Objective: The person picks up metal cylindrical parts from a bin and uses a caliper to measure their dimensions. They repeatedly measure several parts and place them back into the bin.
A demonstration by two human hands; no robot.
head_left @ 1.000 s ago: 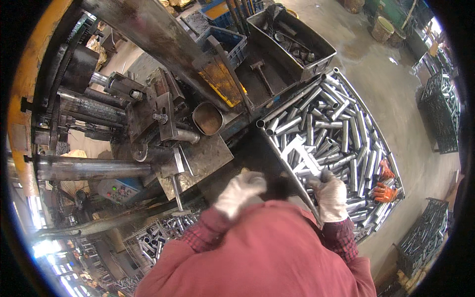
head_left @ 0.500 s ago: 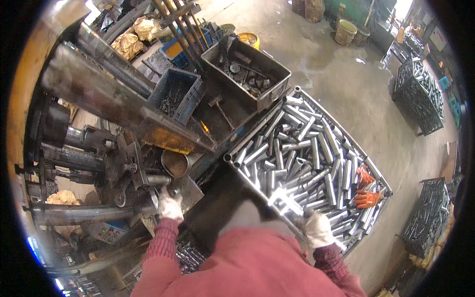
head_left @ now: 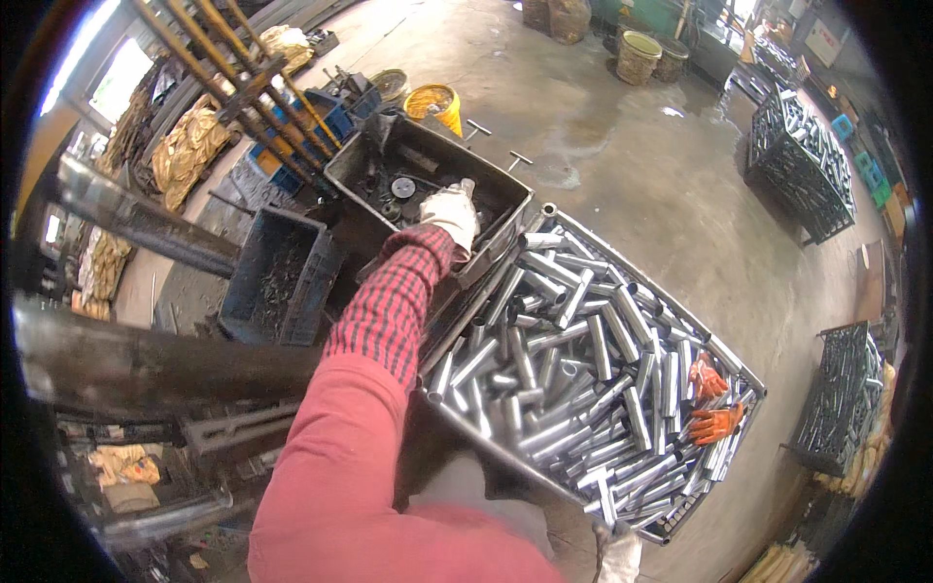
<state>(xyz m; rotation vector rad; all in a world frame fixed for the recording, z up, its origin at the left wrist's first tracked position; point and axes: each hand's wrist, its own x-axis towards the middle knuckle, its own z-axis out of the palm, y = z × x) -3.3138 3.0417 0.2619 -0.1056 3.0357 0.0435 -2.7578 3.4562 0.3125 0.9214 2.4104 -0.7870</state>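
Observation:
My left arm stretches forward, and my left hand [head_left: 450, 220], in a whitish work glove, is over the grey metal bin [head_left: 505, 216]. Its fingers look closed around something greyish at their far end, too small to make out. Loose dark metal parts and a round metal disc [head_left: 403, 188] lie in the bin beside it. At the near edge of the crate [head_left: 505, 464] of shiny metal tubes, my right hand [head_left: 618, 554] is also gloved and looks closed. A metal tube [head_left: 607, 498] sticks out forward from it, over the other tubes; the lower picture edge cuts the hand off.
Orange gloves [head_left: 714, 425] lie on the tubes at the crate's right. Left of the grey bin stands a blue bin [head_left: 277, 277], with machine bars [head_left: 175, 355] nearer me. Behind are a yellow bucket [head_left: 433, 105] and T-handled tools [head_left: 521, 158]. More tube-filled crates [head_left: 802, 165] stand right.
My left hand has left the machine and reached forward to the grey bin. My right hand has come back toward the crate's near corner. The view has shifted, with less of the machine showing.

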